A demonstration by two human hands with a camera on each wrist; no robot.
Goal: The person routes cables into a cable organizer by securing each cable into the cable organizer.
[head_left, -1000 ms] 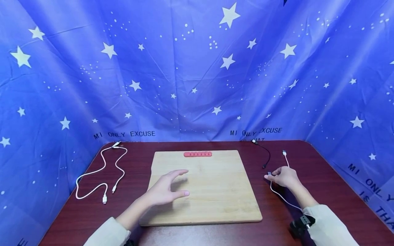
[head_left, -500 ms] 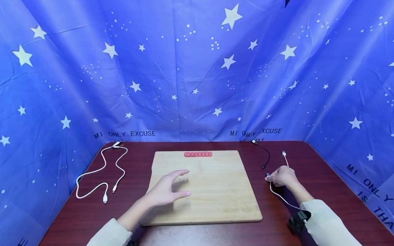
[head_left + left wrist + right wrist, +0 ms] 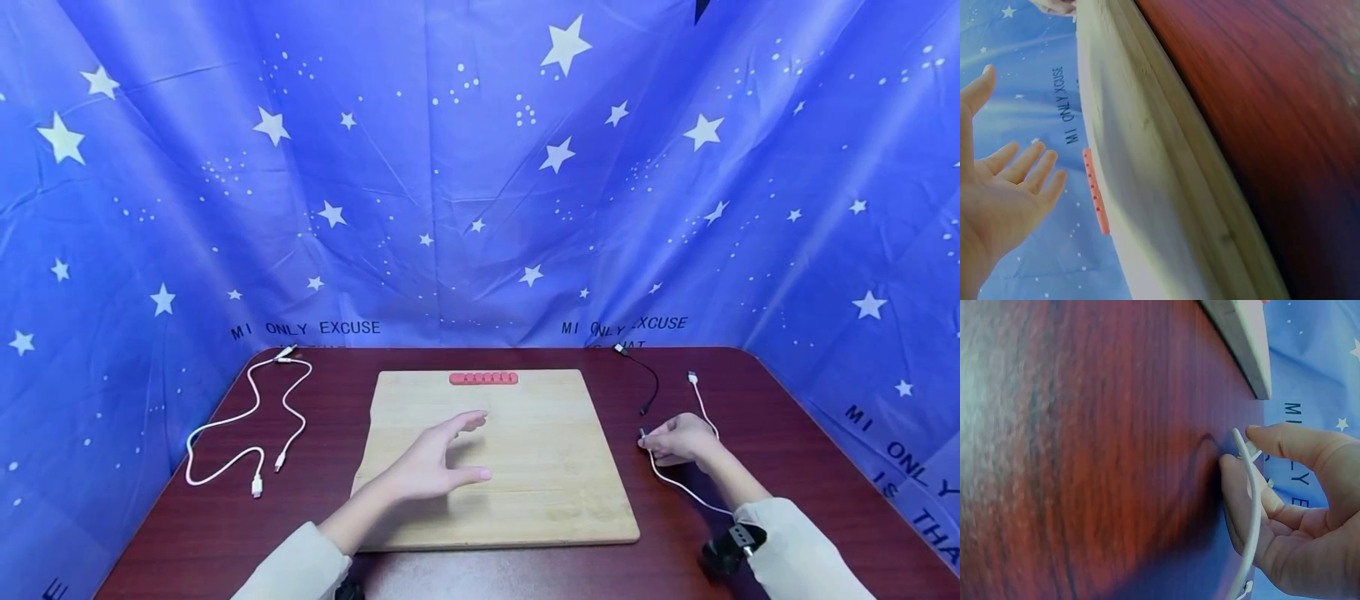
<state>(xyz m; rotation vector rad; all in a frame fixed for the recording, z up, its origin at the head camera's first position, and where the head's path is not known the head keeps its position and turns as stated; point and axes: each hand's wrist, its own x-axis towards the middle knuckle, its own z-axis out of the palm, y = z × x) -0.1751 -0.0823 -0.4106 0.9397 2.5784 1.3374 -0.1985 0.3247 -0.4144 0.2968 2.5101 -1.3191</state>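
Observation:
At the right of the board, my right hand [image 3: 678,437] pinches the plug end of a white USB cable [image 3: 690,494] between thumb and fingers, low over the table. The white cord [image 3: 1254,506] hangs from the pinch past the palm in the right wrist view; fingertips partly hide the plug. Over the wooden board [image 3: 555,467] my left hand [image 3: 431,462] hovers with thumb and fingers spread, holding nothing. The left wrist view shows its bare palm [image 3: 1004,212]. A red cable holder [image 3: 483,378] with several slots sits at the board's far edge.
Beyond the right hand lie a short black cable [image 3: 656,383] and a white USB plug [image 3: 692,377] whose cord passes behind that hand. More white cable [image 3: 195,433] loops at the table's left. A blue starry curtain [image 3: 450,183] closes off the back and sides.
My right hand has shifted slightly left and nearer, with the pinched plug now turned more upright. My left hand has drifted a little right over the board, still spread.

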